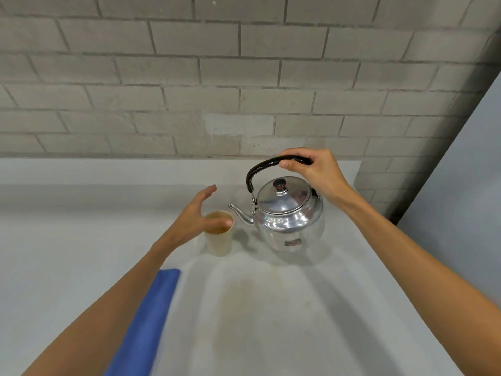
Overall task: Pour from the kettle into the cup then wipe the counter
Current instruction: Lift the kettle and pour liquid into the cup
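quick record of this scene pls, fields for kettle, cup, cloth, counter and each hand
kettle: steel kettle upright on the counter, lid on, spout pointing left toward the cup
cup: pale cup upright, just left of the spout; inside looks brownish, fill level unclear
cloth: blue cloth lying flat near the front, partly under the left forearm
counter: grey counter with a faint yellowish stain in front of the kettle
left hand: left hand open, at the cup's rim
right hand: right hand closed on the kettle's black handle
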Available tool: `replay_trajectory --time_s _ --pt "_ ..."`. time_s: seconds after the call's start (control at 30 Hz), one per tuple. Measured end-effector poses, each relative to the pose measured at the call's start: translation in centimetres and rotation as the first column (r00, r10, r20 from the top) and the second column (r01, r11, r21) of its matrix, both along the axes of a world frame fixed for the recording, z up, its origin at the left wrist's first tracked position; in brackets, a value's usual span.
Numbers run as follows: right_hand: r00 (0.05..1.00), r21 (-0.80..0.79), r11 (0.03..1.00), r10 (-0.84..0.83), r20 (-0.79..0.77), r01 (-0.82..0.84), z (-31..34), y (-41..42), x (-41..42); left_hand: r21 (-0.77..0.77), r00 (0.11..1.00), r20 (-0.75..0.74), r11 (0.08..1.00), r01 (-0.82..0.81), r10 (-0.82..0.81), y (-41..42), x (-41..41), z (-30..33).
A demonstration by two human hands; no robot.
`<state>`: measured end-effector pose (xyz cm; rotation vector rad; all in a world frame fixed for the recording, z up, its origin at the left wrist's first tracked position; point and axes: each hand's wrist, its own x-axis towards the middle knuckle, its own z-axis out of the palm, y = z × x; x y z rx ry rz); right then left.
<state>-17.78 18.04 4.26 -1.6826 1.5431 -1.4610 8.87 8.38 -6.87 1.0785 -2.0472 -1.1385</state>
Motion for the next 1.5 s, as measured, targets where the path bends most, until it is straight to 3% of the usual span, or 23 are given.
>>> replay_trajectory --time_s 0.33,0.5,0.77,1.5 --pt "0.993 0.032 0.999 0.029 -0.114 -0.025 -0.3 -0.3 0.7 0.139 1.0 0.019 0.99 -0.01 0.008 1.1 0.8 -4.9" --pt "0.988 0.036 0.999 0.045 -0.147 -0.04 0.2 -0.5 0.7 0.105 0.997 -0.062 0.994 -0.035 0.042 1.0 0.7 -5.2" --pt "0.97 0.049 0.998 0.051 -0.236 -0.041 0.8 -0.8 0.3 0.083 0.997 -0.062 0.996 -0.045 0.05 0.6 0.7 -5.6" --pt "0.959 0.048 0.998 0.048 -0.279 -0.036 2.0 -0.8 0.7 0.068 0.998 -0.051 0.997 -0.038 0.042 0.5 0.7 -5.9"
